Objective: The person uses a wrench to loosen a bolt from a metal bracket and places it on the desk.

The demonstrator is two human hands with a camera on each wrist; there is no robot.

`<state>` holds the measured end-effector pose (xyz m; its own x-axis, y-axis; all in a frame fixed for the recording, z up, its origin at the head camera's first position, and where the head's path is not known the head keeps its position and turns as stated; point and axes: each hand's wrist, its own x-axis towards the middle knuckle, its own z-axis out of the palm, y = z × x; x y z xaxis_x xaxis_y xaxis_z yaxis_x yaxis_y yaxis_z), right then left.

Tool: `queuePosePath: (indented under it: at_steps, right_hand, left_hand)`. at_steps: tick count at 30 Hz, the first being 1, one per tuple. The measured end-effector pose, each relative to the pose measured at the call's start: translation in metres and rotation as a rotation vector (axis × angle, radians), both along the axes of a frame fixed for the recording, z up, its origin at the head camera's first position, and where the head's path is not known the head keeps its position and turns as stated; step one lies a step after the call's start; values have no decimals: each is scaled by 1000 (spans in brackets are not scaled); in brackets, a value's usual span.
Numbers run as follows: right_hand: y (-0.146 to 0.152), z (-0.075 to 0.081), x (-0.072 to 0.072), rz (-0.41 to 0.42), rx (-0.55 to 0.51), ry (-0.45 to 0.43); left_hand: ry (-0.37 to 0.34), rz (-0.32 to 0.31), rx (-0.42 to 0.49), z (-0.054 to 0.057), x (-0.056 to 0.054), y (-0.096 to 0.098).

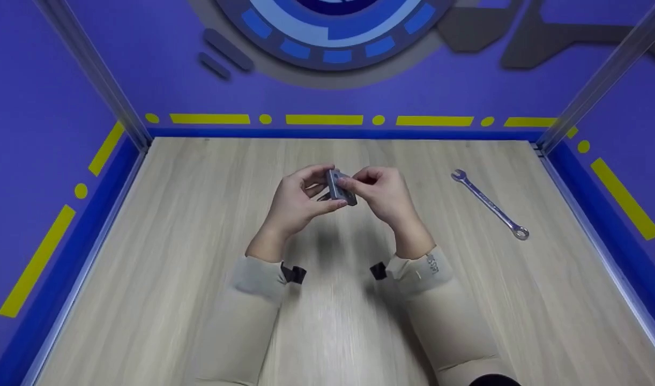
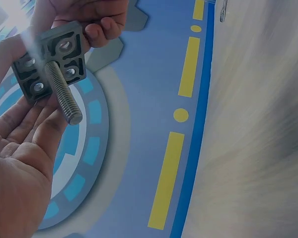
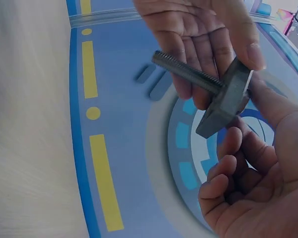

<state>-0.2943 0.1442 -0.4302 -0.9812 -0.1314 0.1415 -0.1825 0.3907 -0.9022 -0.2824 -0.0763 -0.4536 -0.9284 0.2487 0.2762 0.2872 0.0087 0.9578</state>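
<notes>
A square grey base plate (image 1: 344, 197) with a threaded bolt (image 2: 64, 94) standing out from its middle is held above the table between both hands. The left hand (image 1: 291, 203) grips the plate by opposite edges, thumb on one side and fingertips on the other. On the face away from the bolt's thread, the right hand (image 1: 386, 195) pinches with thumb and forefinger at the plate's middle; the other fingers are curled in. Holes and ribs show on the plate's threaded side in the left wrist view. What exactly the right fingertips pinch is hidden.
A combination wrench (image 1: 491, 206) lies slanted on the wooden table (image 1: 172, 257), to the right of the hands. Blue panels (image 1: 209, 102) with yellow dashes stand at the back and both sides. Metal posts (image 1: 99, 69) rise at the back corners.
</notes>
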Motion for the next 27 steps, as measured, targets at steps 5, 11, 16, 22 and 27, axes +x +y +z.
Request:
queuePosePath:
  at_steps: [5, 11, 16, 22, 27]
  right_hand:
    - [6, -2, 1, 134, -36, 28]
    - [14, -2, 2, 281, 11, 107]
    - [19, 1, 4, 346, 50, 129]
    - [20, 8, 8, 214, 86, 44]
    - [12, 10, 10, 103, 211, -24]
  left_hand:
    - [-29, -15, 2, -4, 2, -2]
    - [-68, -47, -17, -6, 3, -5]
    - [-89, -62, -32, -6, 4, -8]
    - [-78, -65, -65, 1, 5, -10]
    - [-85, -90, -66, 6, 4, -10]
